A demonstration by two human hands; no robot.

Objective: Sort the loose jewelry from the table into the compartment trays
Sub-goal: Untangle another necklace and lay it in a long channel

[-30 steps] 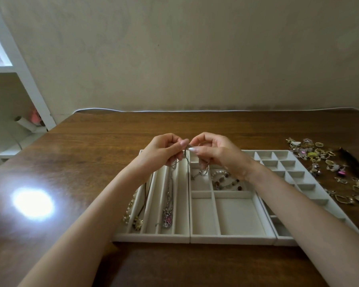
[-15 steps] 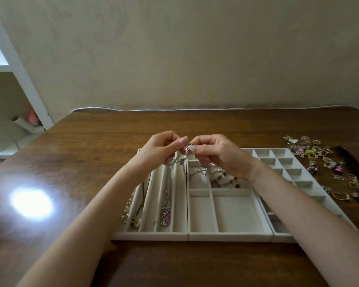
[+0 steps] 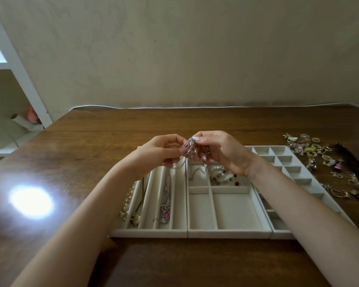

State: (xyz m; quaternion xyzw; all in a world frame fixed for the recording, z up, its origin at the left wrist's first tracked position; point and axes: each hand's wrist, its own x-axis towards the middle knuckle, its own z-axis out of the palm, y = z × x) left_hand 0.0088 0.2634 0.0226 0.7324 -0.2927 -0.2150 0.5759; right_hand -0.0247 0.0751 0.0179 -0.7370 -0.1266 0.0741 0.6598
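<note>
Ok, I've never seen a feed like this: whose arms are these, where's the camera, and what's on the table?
No machine here: these are a person's two bare hands, filmed by one wide-angle camera worn on the head, looking forward and down. The left hand and right hand both pinch a thin silver chain above the trays. On the wooden table stand three pale compartment trays side by side: the left tray holds necklaces in long slots, the middle tray a beaded bracelet, the right tray is a grid of small cells. The loose jewelry pile lies on the table to their right.
</note>
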